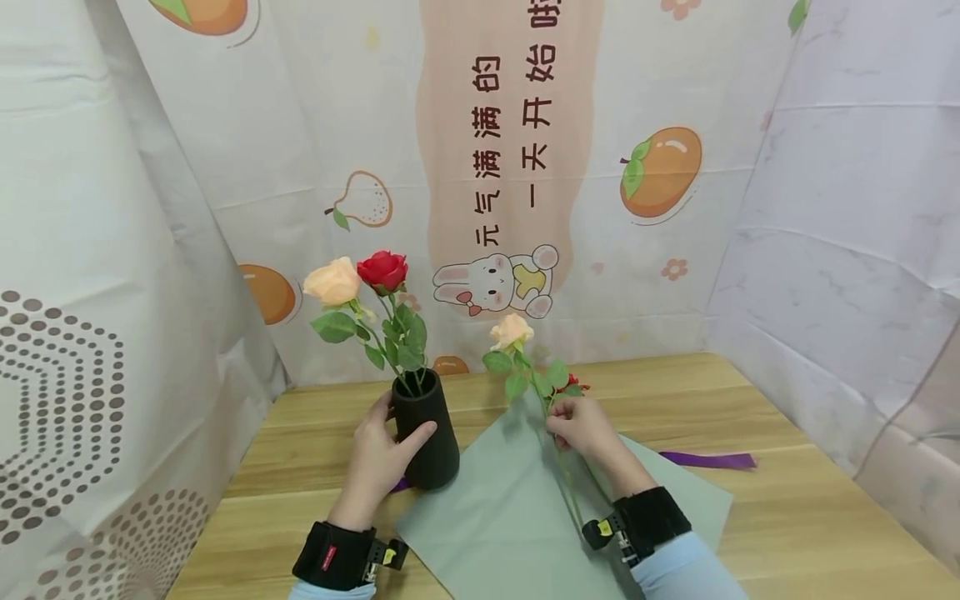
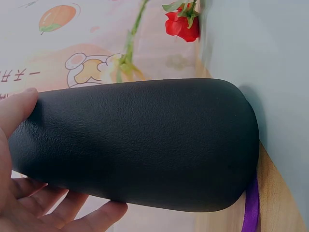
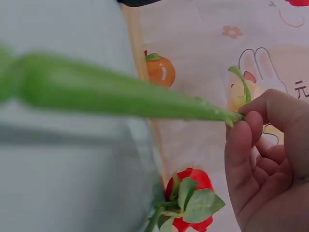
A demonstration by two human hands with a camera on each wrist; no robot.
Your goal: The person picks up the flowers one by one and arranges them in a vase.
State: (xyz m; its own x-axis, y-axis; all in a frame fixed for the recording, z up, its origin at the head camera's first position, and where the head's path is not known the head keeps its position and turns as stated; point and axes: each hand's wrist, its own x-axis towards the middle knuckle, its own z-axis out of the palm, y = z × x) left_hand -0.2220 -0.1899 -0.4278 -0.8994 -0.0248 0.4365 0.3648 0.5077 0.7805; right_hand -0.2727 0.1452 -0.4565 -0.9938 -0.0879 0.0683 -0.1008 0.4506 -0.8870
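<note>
My left hand (image 1: 381, 457) grips a black vase (image 1: 433, 442), fingers behind it and thumb across its front. Out of the vase's mouth rise a peach rose (image 1: 333, 282) and a red rose (image 1: 383, 272) with green leaves. Between thumb and fingertips, my right hand (image 1: 588, 433) pinches the green stem (image 3: 120, 99) of another peach rose (image 1: 512, 332), its bloom pointing up and away. Beyond that hand, a second red rose (image 3: 193, 193) lies on the grey-green sheet, partly hidden in the head view.
A grey-green wrapping sheet (image 1: 495, 525) spreads over the wooden table (image 1: 810, 500). Purple ribbon (image 1: 708, 460) shows at the sheet's right side, with more purple ribbon (image 2: 251, 208) by the vase's base. A printed cloth (image 1: 360, 100) hangs behind the table.
</note>
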